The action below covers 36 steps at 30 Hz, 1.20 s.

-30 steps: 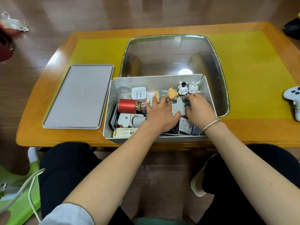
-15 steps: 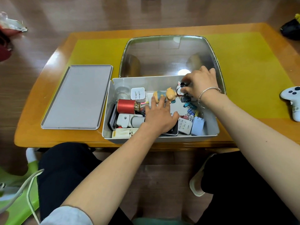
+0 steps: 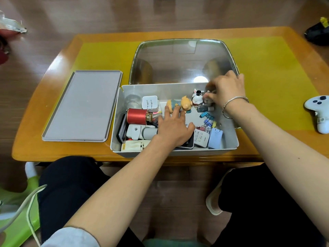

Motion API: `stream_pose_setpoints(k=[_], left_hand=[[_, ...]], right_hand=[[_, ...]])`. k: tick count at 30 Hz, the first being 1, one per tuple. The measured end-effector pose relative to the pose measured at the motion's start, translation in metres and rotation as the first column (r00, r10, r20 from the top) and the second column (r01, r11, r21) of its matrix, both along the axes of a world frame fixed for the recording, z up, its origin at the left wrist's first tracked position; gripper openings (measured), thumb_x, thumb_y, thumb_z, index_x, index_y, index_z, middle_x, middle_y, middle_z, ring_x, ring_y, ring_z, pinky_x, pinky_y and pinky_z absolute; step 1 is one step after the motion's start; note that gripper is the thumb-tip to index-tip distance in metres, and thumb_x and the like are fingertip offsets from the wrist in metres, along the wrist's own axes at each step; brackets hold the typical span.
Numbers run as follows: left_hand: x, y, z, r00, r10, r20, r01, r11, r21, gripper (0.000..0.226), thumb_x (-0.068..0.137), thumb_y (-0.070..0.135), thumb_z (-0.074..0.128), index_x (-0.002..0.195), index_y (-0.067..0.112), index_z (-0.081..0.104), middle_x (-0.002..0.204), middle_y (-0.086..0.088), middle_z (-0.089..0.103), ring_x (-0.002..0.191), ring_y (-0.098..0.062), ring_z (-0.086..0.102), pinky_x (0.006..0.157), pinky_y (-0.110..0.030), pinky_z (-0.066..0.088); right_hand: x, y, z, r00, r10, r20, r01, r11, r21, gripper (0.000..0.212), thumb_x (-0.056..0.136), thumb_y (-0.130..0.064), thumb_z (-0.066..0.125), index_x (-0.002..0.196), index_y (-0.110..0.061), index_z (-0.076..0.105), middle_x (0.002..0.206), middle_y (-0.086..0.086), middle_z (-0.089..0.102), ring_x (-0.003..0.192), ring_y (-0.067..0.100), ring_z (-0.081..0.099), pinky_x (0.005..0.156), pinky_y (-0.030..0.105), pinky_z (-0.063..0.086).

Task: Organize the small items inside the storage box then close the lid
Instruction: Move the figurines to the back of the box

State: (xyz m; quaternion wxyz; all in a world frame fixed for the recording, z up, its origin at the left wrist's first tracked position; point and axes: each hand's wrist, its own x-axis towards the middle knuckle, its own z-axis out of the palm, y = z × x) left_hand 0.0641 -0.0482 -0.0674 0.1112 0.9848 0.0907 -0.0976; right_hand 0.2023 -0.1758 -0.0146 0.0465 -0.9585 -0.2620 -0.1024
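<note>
A grey storage box (image 3: 229,122) sits open at the table's near edge, full of small items. Its flat grey lid (image 3: 83,106) lies to the left on the table. My left hand (image 3: 175,126) rests flat with spread fingers on items in the box's middle, fingertips at a lying yellow figurine (image 3: 179,104). My right hand (image 3: 226,90) is at the back right corner and pinches a small white rabbit figurine (image 3: 206,99) beside a black-and-white figurine (image 3: 197,98). A red spool (image 3: 138,116), a white charger (image 3: 149,103) and several coloured binder clips (image 3: 207,120) also lie inside.
A glass panel (image 3: 183,59) is set in the yellow-topped wooden table (image 3: 267,72) behind the box. A white game controller (image 3: 318,111) lies at the right edge. My legs are under the near edge.
My right hand moved from the box's right middle to the back right corner and took hold of the small white figurine. The left hand stayed in place.
</note>
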Motion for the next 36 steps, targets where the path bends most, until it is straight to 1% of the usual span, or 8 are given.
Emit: stream_pose_setpoints(k=[5, 23, 26, 29, 30, 32, 34, 36], left_hand=[[0.000, 0.000, 0.000, 1.000, -0.006, -0.004, 0.006, 1.000, -0.012, 0.066, 0.097, 0.050, 0.023, 0.152, 0.014, 0.016, 0.160, -0.004, 0.005, 0.145, -0.037, -0.003, 0.113, -0.057, 0.011], [0.000, 0.001, 0.001, 1.000, -0.003, -0.009, 0.003, 1.000, -0.026, 0.065, 0.097, 0.049, 0.023, 0.152, 0.014, 0.016, 0.159, -0.003, 0.005, 0.145, -0.036, -0.004, 0.112, -0.057, 0.012], [0.000, 0.001, 0.001, 1.000, -0.001, -0.007, 0.001, 1.000, -0.023, 0.065, 0.097, 0.048, 0.023, 0.152, 0.014, 0.016, 0.159, -0.003, 0.006, 0.145, -0.036, -0.004, 0.112, -0.057, 0.012], [0.000, 0.001, 0.000, 1.000, 0.001, 0.001, -0.001, 1.000, -0.029, 0.065, 0.097, 0.048, 0.023, 0.152, 0.013, 0.017, 0.159, -0.002, 0.007, 0.145, -0.036, -0.003, 0.112, -0.057, 0.012], [0.000, 0.001, 0.000, 1.000, 0.000, 0.002, 0.000, 1.000, -0.029, 0.065, 0.097, 0.048, 0.023, 0.152, 0.013, 0.017, 0.159, -0.002, 0.007, 0.145, -0.036, -0.003, 0.112, -0.057, 0.012], [0.000, 0.001, -0.001, 1.000, -0.002, 0.001, 0.002, 1.000, -0.029, 0.065, 0.097, 0.048, 0.023, 0.152, 0.013, 0.017, 0.159, -0.002, 0.006, 0.145, -0.037, -0.003, 0.112, -0.057, 0.013], [0.000, 0.000, -0.001, 1.000, 0.000, 0.000, 0.000, 1.000, -0.025, 0.065, 0.097, 0.048, 0.023, 0.152, 0.014, 0.017, 0.159, -0.002, 0.006, 0.145, -0.037, -0.003, 0.112, -0.057, 0.013], [0.000, 0.000, -0.001, 1.000, 0.004, 0.001, -0.004, 1.000, -0.026, 0.064, 0.097, 0.047, 0.023, 0.152, 0.014, 0.017, 0.159, -0.003, 0.007, 0.145, -0.037, -0.003, 0.112, -0.057, 0.013]], right_hand=[[-0.001, -0.002, 0.002, 0.999, -0.041, -0.021, 0.038, 0.989, -0.140, 0.019, 0.077, -0.033, 0.071, 0.095, -0.026, 0.070, 0.096, 0.001, 0.068, 0.106, 0.027, 0.044, 0.087, 0.039, 0.027], [-0.003, -0.008, 0.001, 1.000, 0.027, 0.012, -0.026, 0.991, -0.131, 0.020, 0.083, -0.022, 0.067, 0.103, -0.026, 0.070, 0.101, 0.001, 0.068, 0.101, 0.028, 0.042, 0.080, 0.037, 0.025], [-0.007, -0.011, 0.002, 0.998, 0.061, 0.029, -0.059, 0.995, -0.077, 0.023, 0.082, -0.022, 0.068, 0.105, -0.025, 0.069, 0.104, 0.002, 0.064, 0.103, 0.028, 0.042, 0.081, 0.038, 0.026], [-0.022, -0.013, 0.001, 0.992, 0.122, 0.039, -0.123, 0.992, 0.035, 0.031, 0.082, -0.007, 0.065, 0.112, -0.013, 0.066, 0.109, 0.010, 0.062, 0.104, 0.032, 0.047, 0.085, 0.041, 0.036], [-0.029, -0.012, -0.001, 0.990, 0.142, 0.009, -0.142, 0.989, 0.041, 0.032, 0.081, 0.000, 0.063, 0.112, -0.009, 0.065, 0.109, 0.013, 0.062, 0.103, 0.033, 0.049, 0.086, 0.042, 0.041], [-0.041, -0.010, -0.006, 0.983, 0.149, -0.111, -0.154, 0.987, -0.038, 0.036, 0.079, 0.008, 0.058, 0.112, -0.006, 0.064, 0.108, 0.016, 0.061, 0.101, 0.034, 0.055, 0.084, 0.043, 0.049], [-0.047, -0.006, -0.011, 0.963, 0.125, -0.239, -0.169, 0.971, -0.171, 0.038, 0.079, 0.004, 0.061, 0.115, -0.008, 0.063, 0.113, 0.016, 0.059, 0.103, 0.034, 0.057, 0.085, 0.041, 0.050], [-0.050, -0.003, -0.014, 0.944, 0.104, -0.314, -0.185, 0.952, -0.242, 0.038, 0.082, 0.000, 0.061, 0.119, -0.008, 0.060, 0.120, 0.015, 0.058, 0.109, 0.032, 0.056, 0.091, 0.038, 0.048]])
